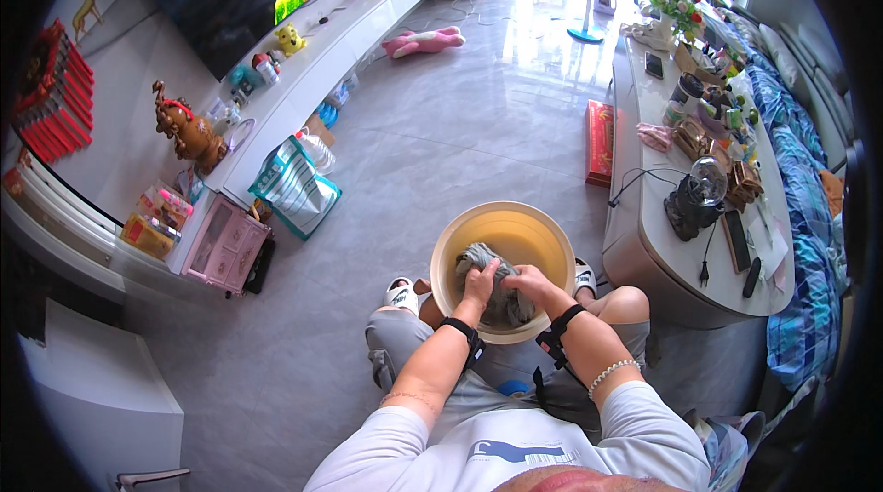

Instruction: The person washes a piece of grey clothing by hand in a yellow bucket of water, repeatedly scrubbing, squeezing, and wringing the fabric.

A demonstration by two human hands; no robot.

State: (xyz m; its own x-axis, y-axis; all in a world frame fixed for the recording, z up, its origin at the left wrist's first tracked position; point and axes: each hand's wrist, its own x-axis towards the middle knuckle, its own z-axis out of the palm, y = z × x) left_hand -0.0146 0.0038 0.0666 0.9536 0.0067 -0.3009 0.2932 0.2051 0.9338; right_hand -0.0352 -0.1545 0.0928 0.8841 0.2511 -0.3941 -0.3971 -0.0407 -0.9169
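A cream plastic basin (441,271) stands on the floor between my feet, with yellowish, cloudy water (514,226) inside. Over the water, my left hand (481,283) grips a bunched, wet-looking grey cloth (476,256). My right hand (530,284) holds the same cloth a little to the right, its fingers close to my left thumb. The lower part of the cloth hangs down towards the near side of the basin, where my hands and wrists partly hide it.
To the right stands a white coffee table (662,264) crowded with small items and a loose power cord. A red box (599,144) leans by it. At left are a teal-and-white bag (296,185) and a pink drawer cabinet (231,247). A pink plush toy (424,42) lies ahead.
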